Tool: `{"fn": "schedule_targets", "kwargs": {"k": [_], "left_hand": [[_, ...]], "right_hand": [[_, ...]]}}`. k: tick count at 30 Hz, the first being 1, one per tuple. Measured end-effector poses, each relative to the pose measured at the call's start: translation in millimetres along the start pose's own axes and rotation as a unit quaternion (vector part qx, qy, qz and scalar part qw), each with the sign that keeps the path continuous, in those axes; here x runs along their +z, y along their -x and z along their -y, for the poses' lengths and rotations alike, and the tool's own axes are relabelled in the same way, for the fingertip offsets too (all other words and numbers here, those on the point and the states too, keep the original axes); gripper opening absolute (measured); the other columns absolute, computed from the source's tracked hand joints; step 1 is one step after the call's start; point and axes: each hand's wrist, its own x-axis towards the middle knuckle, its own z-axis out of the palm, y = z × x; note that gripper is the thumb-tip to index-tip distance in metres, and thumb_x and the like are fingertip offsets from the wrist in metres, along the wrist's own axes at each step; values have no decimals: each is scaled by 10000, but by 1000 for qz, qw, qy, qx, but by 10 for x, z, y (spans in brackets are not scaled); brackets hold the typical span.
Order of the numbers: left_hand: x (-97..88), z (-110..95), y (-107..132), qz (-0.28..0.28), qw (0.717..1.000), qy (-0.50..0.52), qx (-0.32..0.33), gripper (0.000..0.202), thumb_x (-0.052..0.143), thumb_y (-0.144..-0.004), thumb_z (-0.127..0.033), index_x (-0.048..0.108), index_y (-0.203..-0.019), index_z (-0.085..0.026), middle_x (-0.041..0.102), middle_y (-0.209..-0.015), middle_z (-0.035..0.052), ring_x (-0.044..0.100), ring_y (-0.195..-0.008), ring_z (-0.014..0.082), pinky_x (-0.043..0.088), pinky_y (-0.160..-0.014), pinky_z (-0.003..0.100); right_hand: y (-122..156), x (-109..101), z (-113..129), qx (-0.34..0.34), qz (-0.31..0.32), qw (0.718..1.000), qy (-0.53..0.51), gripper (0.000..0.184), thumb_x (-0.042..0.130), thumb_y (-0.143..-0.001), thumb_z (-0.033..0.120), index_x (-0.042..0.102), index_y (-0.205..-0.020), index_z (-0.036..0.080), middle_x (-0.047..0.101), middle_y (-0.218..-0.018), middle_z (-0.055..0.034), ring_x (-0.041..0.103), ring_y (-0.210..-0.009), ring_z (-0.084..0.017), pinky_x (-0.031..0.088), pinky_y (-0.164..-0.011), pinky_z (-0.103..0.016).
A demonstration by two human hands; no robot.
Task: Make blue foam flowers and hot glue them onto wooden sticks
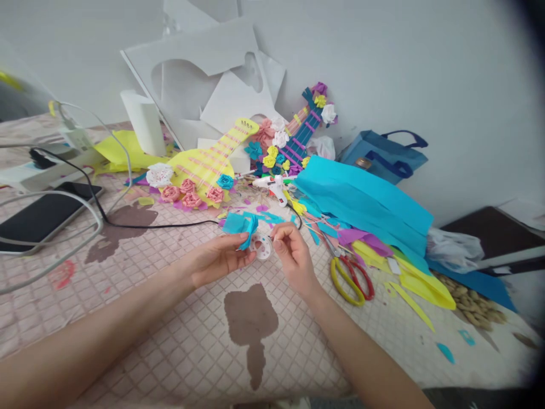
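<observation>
My left hand (pixel 223 258) is closed on a folded, gathered piece of turquoise crepe paper (pixel 239 223). A white round spool or ring (pixel 264 250) with small holes sits between my hands, touching the left fingertips. My right hand (pixel 292 255) is pinched just right of the spool; what lies between its fingertips is too small to make out. Both hands are above the quilted tablecloth. Beyond them lie a white glue gun (pixel 276 186) and a yellow paper guitar (pixel 208 165) with paper flowers.
Scissors (pixel 351 281) with yellow and red handles lie right of my right hand. Large turquoise crepe paper (pixel 366 204) spreads behind them. A phone (pixel 46 216), a power strip (pixel 46 167) and cables are at left. A blue guitar (pixel 302 139) leans against the wall.
</observation>
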Motion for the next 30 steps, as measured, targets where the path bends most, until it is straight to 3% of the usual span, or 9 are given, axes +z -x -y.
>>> {"fn": "schedule_targets", "kwargs": {"k": [12,20,23,26,30], "left_hand": [[10,44,-4,-4,999,5,-46,111,552,-876,-95,663,-874,-88,671,-886,100,665,-751,139,570,-656,201],[39,5,24,-17,1000,-5,-19,138,505,-884,-48,638,-911,-72,667,-883,116,670,-762,151,579,-646,215],[35,-1,20,-16,1000,-4,-18,136,505,-885,-49,632,-926,-76,667,-882,115,670,-762,154,579,-641,219],[35,-7,8,-22,1000,0,-15,136,505,-881,-42,630,-920,-79,668,-876,106,668,-750,149,579,-634,217],[36,-12,0,-25,1000,-5,-8,138,509,-875,-36,631,-918,-82,669,-865,93,662,-725,139,579,-624,215]], "right_hand": [[44,31,-6,-46,-40,996,68,69,483,-902,189,508,-853,231,529,-857,-15,541,-868,-162,435,-813,-333],[39,5,-29,11,-42,998,35,29,535,-881,205,529,-862,226,559,-835,-1,553,-814,-141,447,-740,-294],[40,-1,-38,21,-51,998,6,136,561,-863,182,518,-973,249,561,-817,19,558,-769,-127,450,-706,-279],[30,-23,-23,18,-39,998,36,204,550,-873,183,550,-1064,254,580,-854,8,561,-790,-126,452,-725,-282],[8,-53,13,21,-18,997,74,180,525,-895,218,619,-1047,242,591,-937,-21,563,-843,-134,455,-765,-293]]}}
